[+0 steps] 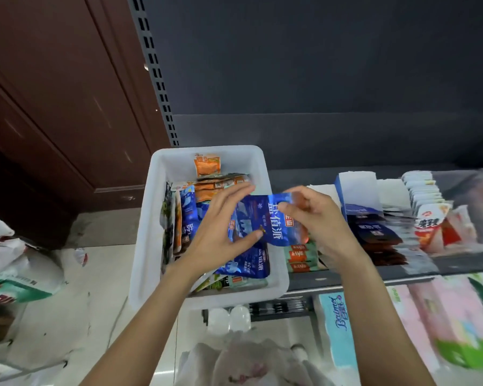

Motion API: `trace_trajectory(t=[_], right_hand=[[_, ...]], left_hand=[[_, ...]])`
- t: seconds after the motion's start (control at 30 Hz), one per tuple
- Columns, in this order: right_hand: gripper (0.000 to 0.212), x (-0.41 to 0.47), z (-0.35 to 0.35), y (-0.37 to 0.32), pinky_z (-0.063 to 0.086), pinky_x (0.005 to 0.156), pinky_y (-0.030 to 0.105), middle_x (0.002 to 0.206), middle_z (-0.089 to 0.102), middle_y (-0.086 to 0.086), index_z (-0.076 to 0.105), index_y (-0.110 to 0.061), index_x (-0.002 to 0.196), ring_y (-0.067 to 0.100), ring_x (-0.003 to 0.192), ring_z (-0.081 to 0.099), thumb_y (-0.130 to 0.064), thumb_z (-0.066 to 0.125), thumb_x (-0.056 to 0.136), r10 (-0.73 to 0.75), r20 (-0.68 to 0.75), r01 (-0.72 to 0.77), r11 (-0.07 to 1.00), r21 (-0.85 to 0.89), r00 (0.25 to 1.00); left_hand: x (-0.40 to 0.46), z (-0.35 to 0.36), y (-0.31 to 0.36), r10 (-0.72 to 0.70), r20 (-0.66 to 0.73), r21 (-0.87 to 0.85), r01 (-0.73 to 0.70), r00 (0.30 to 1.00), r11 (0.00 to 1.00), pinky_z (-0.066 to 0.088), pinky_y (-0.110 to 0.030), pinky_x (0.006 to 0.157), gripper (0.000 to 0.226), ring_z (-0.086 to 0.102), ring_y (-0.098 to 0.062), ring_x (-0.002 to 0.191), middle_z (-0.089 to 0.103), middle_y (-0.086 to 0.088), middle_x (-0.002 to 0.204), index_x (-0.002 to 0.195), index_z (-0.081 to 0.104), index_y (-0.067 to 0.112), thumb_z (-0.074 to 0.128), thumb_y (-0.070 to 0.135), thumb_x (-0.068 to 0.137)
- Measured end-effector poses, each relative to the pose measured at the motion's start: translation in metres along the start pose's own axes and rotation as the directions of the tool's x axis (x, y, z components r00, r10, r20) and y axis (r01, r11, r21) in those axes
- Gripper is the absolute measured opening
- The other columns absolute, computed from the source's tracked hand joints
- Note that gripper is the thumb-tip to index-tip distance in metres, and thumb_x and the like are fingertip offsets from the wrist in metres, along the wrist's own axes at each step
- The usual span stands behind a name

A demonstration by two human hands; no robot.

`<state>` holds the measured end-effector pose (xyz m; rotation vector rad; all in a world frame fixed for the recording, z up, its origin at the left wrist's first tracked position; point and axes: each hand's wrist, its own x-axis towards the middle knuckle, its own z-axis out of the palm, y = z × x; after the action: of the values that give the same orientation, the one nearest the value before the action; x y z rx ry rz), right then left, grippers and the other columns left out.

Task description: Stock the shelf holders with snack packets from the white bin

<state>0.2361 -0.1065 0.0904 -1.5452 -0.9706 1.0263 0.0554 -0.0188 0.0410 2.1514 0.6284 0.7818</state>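
Over white bin, 2 hands hold 1 blue packet.

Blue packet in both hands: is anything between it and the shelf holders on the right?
Nothing visible blocks it. The blue packet, held by the left hand and right hand, is above the white bin rim, beside the shelf holders.

Brown wooden cabinet far left of the hands; tissue pack and plastic bag below them
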Motion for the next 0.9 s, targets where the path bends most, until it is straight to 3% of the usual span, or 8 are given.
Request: trace_trajectory(t=[0.1, 0.23, 0.37, 0.5, 0.6, 0.73, 0.83, 0.9], right_hand=[[0.010, -0.014, -0.018, -0.004, 0.051, 0.058, 0.016, 0.086, 0.070, -0.004, 0.063, -0.017, 0.095, 0.007, 0.081, 0.069, -0.015, 0.063, 0.085, -0.027, 0.059, 0.026, 1.000, 0.012, 0.998], [0.013, -0.024, -0.050, 0.004, 0.053, 0.065, 0.025, 0.086, 0.072, 0.004, 0.066, -0.015, 0.093, 0.009, 0.080, 0.066, -0.017, 0.066, 0.081, -0.065, -0.049, 0.067, 0.997, 0.044, 0.997], [0.011, -0.040, -0.095, 0.016, 0.045, 0.049, 0.019, 0.073, 0.070, 0.001, 0.066, -0.008, 0.094, 0.011, 0.060, 0.060, -0.002, 0.063, 0.085, -0.005, -0.084, 0.007, 1.000, 0.020, 0.996], [0.011, -0.052, -0.129, 0.020, 0.043, 0.044, 0.016, 0.063, 0.068, -0.004, 0.065, -0.008, 0.089, 0.009, 0.057, 0.063, 0.001, 0.060, 0.087, -0.069, -0.196, 0.069, 0.998, -0.003, 0.978], [0.017, -0.050, -0.150, 0.015, 0.050, 0.048, 0.019, 0.069, 0.068, -0.004, 0.063, -0.016, 0.085, 0.009, 0.063, 0.067, 0.000, 0.059, 0.089, -0.145, -0.351, 0.151, 0.988, -0.011, 0.925], [0.015, -0.044, -0.178, 0.005, 0.058, 0.073, 0.029, 0.092, 0.068, 0.002, 0.058, -0.021, 0.089, 0.018, 0.082, 0.071, -0.008, 0.054, 0.094, -0.261, -0.440, 0.259, 0.964, -0.065, 0.859], [0.013, -0.036, -0.198, 0.014, 0.057, 0.080, 0.034, 0.092, 0.068, -0.001, 0.056, -0.027, 0.092, 0.013, 0.087, 0.069, -0.015, 0.054, 0.095, -0.342, -0.466, 0.236, 0.933, -0.272, 0.816], [0.006, -0.028, -0.206, 0.028, 0.056, 0.081, 0.038, 0.093, 0.068, 0.000, 0.055, -0.025, 0.095, 0.014, 0.088, 0.068, -0.018, 0.053, 0.096, -0.330, -0.463, 0.152, 0.913, -0.379, 0.823]], left_hand=[[0.014, 0.010, 0.017, -0.029, 0.074, -0.023, 0.030, 0.997, 0.999, 0.032, -0.014, 0.103, 0.055, 0.034, 0.008, 0.126, 0.043, 0.022, 0.132, 0.133, 0.039, 0.034, 0.065, 0.035, 0.085], [0.034, 0.031, 0.033, -0.187, 0.235, -0.166, 0.229, 0.954, 0.959, 0.047, -0.018, 0.077, 0.006, 0.063, -0.001, 0.086, 0.069, 0.012, 0.091, 0.088, 0.063, 0.029, 0.066, 0.025, 0.085], [0.047, 0.052, 0.049, -0.322, 0.254, -0.335, 0.395, 0.912, 0.855, 0.051, -0.029, 0.078, 0.007, 0.068, -0.014, 0.086, 0.072, 0.005, 0.087, 0.080, 0.067, 0.021, 0.069, 0.015, 0.083], [0.063, 0.074, 0.070, -0.320, 0.331, -0.356, 0.432, 0.888, 0.829, 0.054, -0.030, 0.068, 0.005, 0.069, -0.024, 0.081, 0.073, -0.002, 0.087, 0.083, 0.067, 0.017, 0.069, 0.014, 0.081], [0.081, 0.095, 0.089, -0.211, 0.242, -0.283, 0.277, 0.947, 0.918, 0.053, -0.022, 0.067, 0.009, 0.068, -0.013, 0.076, 0.071, 0.003, 0.085, 0.082, 0.066, 0.022, 0.071, 0.014, 0.081], [0.114, 0.121, 0.104, -0.013, -0.061, -0.148, 0.004, 0.998, 0.989, 0.052, -0.022, 0.073, 0.006, 0.064, -0.008, 0.081, 0.070, 0.006, 0.088, 0.087, 0.071, 0.020, 0.071, 0.017, 0.082], [0.139, 0.143, 0.095, 0.225, -0.145, 0.274, -0.180, 0.963, 0.945, 0.047, -0.029, 0.073, 0.015, 0.062, -0.014, 0.079, 0.070, 0.006, 0.087, 0.088, 0.074, 0.020, 0.064, 0.031, 0.083], [0.148, 0.159, 0.082, 0.265, -0.120, 0.454, -0.184, 0.957, 0.872, 0.042, -0.030, 0.072, 0.017, 0.061, -0.018, 0.075, 0.071, 0.005, 0.084, 0.086, 0.074, 0.021, 0.063, 0.033, 0.081]])
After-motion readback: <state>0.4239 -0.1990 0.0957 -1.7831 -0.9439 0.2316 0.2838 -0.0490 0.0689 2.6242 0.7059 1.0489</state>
